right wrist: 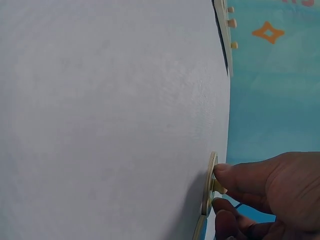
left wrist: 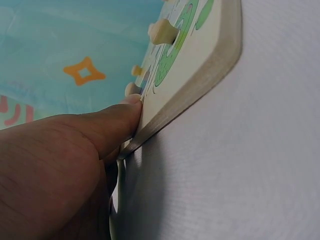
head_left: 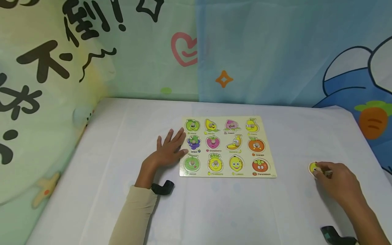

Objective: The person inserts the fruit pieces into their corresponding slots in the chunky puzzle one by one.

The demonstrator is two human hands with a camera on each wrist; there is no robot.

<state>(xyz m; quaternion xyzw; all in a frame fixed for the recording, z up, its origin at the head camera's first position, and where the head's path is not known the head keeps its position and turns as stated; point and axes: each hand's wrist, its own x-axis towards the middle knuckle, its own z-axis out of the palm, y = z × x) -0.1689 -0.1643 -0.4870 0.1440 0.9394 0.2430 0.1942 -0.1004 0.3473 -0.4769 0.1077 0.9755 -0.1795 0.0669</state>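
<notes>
A pale wooden fruit puzzle board (head_left: pixel 226 172) lies on the white-covered table, with knobbed pieces in it. My left hand (head_left: pixel 167 151) is at its left edge, fingers spread and straight. In the left wrist view the thumb (left wrist: pixel 120 120) rests against the board's edge (left wrist: pixel 175 107), near a knob. Off to the right, my right hand (head_left: pixel 340 180) pinches a yellow puzzle piece (head_left: pixel 312 167); the fingers cover most of its face. In the right wrist view the thumb and a finger of that hand (right wrist: pixel 280 192) meet around the knob of the piece (right wrist: pixel 208 187).
Below the held piece, the right wrist view shows another thin wooden edge (right wrist: pixel 198 229), mostly cut off. The lemon picture (head_left: pixel 236 163) on the board shows no knob. A printed cloth backdrop (head_left: pixel 260 51) stands behind the table (head_left: pixel 214 211).
</notes>
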